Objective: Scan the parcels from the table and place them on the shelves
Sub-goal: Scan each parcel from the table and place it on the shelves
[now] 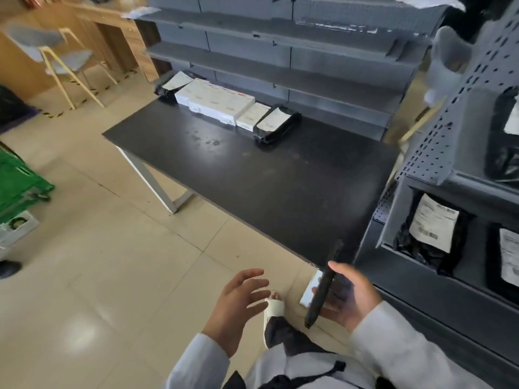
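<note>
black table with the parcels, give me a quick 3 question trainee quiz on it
1. True or false: the left hand holds a parcel.
2. Which hand grips the slim black handheld scanner? A) left B) right
3. Fill in: the parcels on the black rectangular table lie along its ___ edge, by the grey metal shelves.

Key: 1 false, it is empty with fingers spread. 2 B, the right hand. 3 far.

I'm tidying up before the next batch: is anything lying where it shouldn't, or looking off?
Yes. A white box lies on the floor by the table's near corner, partly hidden behind the dark scanner held in the right hand, while the other parcels sit on the table's far edge. Smudges mark the tabletop.
</note>
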